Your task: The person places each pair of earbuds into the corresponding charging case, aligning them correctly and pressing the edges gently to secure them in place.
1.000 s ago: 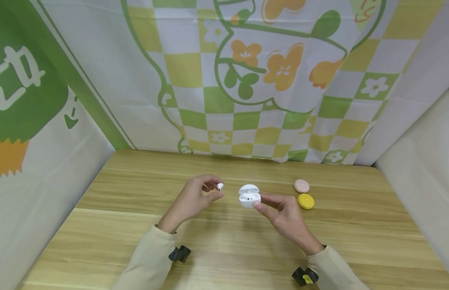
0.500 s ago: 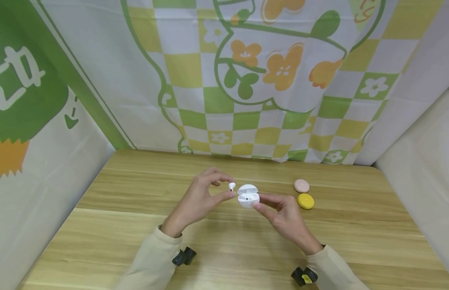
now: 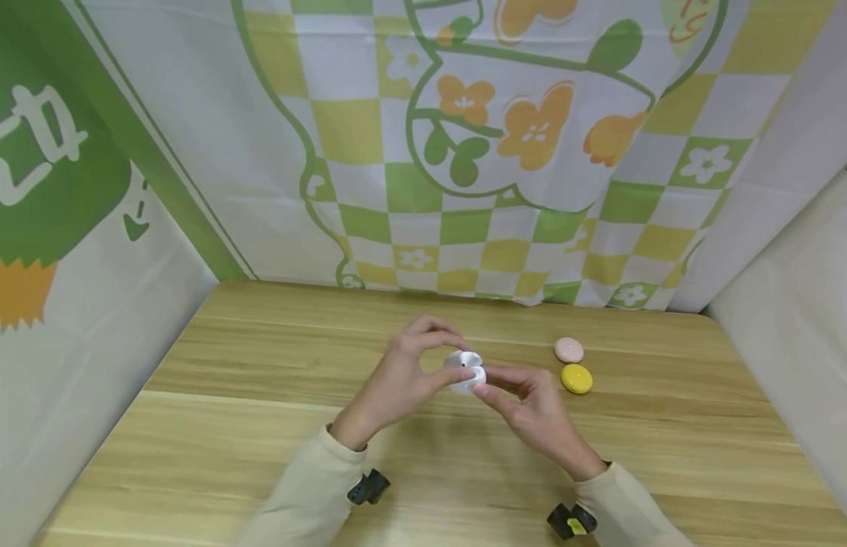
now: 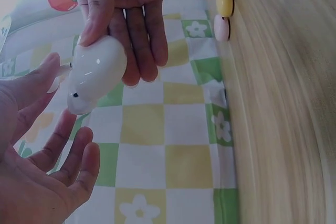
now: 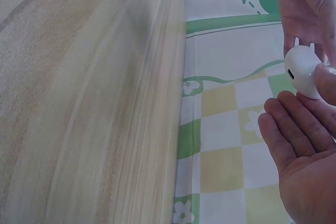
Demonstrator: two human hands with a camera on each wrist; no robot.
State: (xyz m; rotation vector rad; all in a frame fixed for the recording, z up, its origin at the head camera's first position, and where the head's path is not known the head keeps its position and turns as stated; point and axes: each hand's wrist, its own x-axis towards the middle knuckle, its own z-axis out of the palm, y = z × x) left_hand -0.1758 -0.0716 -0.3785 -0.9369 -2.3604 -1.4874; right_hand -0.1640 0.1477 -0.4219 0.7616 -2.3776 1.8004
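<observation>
A glossy white earbud case (image 3: 467,387), its lid (image 3: 473,358) raised, is held above the table between the thumb and fingers of my right hand (image 3: 541,406). My left hand (image 3: 402,380) reaches in from the left and pinches a white earbud (image 4: 54,84) between thumb and index finger, right at the case mouth. The left thumb overlaps the case front in the head view, hiding part of the inside. In the left wrist view the case's rounded back faces the camera, and the other left fingers are spread below it. The right wrist view shows the case side with a dark slot.
A pink round case (image 3: 569,350) and a yellow round case (image 3: 576,379) lie on the wooden table (image 3: 259,342) right of the hands. A patterned green, yellow and white curtain (image 3: 423,190) hangs along the table's back edge.
My left hand has moved right with the earbud, from clear of the case to its open mouth. The right hand stays nearly in place, and the case has turned somewhat.
</observation>
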